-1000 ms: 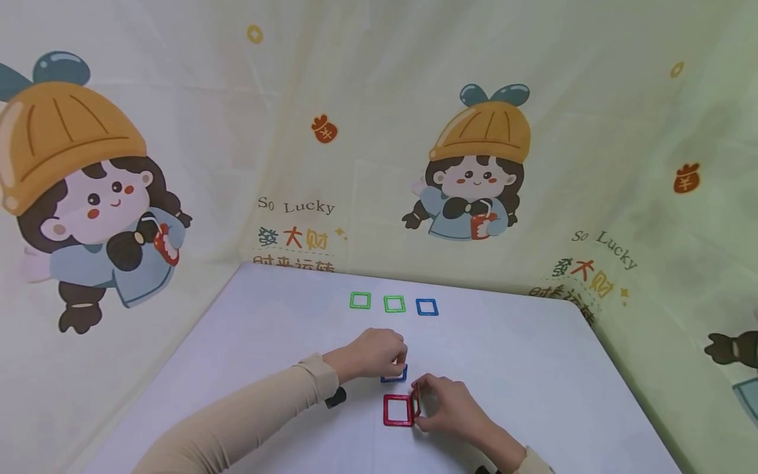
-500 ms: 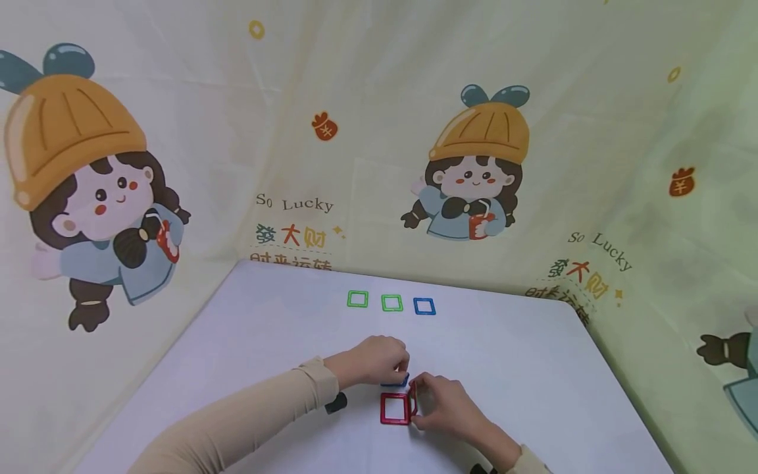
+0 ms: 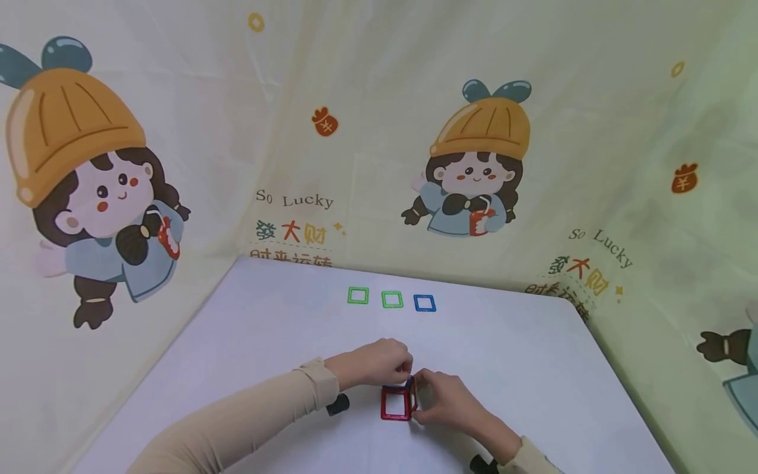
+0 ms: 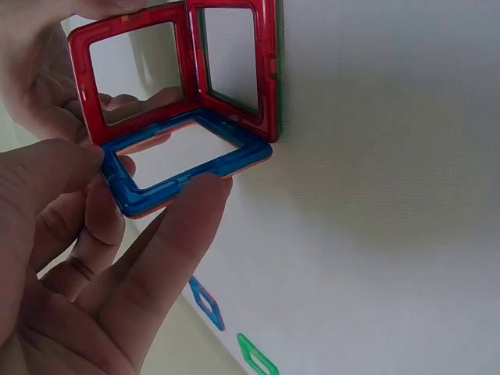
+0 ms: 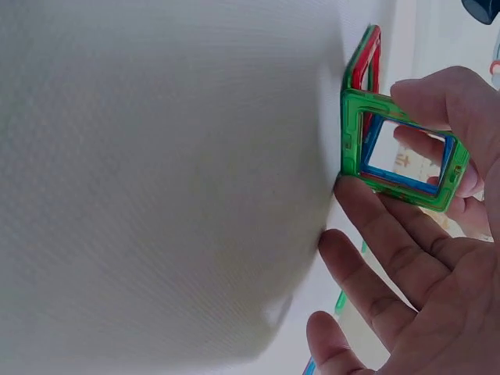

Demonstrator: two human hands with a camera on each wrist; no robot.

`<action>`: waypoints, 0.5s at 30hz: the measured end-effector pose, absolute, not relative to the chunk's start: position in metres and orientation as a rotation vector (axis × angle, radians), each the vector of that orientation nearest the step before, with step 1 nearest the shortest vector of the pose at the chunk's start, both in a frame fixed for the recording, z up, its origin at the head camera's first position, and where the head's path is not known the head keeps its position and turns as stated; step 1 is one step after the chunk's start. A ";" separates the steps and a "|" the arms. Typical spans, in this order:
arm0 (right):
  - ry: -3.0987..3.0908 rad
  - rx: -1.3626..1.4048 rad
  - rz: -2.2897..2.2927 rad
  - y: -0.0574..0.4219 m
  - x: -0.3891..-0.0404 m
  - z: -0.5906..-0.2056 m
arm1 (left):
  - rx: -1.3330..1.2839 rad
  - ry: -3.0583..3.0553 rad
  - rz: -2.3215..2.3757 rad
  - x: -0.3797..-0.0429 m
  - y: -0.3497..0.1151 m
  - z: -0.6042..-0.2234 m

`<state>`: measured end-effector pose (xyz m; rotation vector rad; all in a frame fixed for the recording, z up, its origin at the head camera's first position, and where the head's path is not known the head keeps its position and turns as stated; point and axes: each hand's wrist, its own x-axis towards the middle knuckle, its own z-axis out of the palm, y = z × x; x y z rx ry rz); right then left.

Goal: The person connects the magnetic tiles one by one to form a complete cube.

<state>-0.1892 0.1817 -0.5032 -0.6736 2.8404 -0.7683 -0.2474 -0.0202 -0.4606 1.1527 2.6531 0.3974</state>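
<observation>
Flat red frame (image 4: 267,62): smooth, glossy plastic by its look, glints along the border
Upright frame (image 5: 351,148): shiny plastic look, translucent in the green face, with moulded ridges
Blue frame (image 4: 242,158): slick, glossy, plastic-looking, light catching its edges
Far green frames (image 3: 358,303): plastic-looking; gloss too small to judge
Desk (image 3: 503,368): matt white surface, finely textured like woven cloth in the wrist views
Backdrop (image 3: 367,39): matt printed cloth, softly creased
Left sleeve (image 3: 237,421): matt cloth, wrinkled, with a folded cuff
Dark wrist piece (image 3: 338,405): dull-looking; material unclear
</observation>
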 end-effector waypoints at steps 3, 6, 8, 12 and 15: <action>2.825 -0.677 -0.784 0.181 -0.189 -0.502 | 1.121 2.650 0.407 -0.246 -0.022 -0.461; 2.811 -0.664 -0.786 0.180 -0.188 -0.500 | 1.085 2.638 0.437 -0.245 -0.023 -0.462; 2.791 -0.654 -0.788 0.180 -0.188 -0.499 | 1.066 2.630 0.457 -0.244 -0.024 -0.462; 2.728 -0.687 -0.790 0.185 -0.190 -0.495 | 1.049 2.630 0.475 -0.243 -0.024 -0.464; 2.654 -0.743 -0.857 0.194 -0.197 -0.492 | 1.058 2.629 0.477 -0.244 -0.025 -0.465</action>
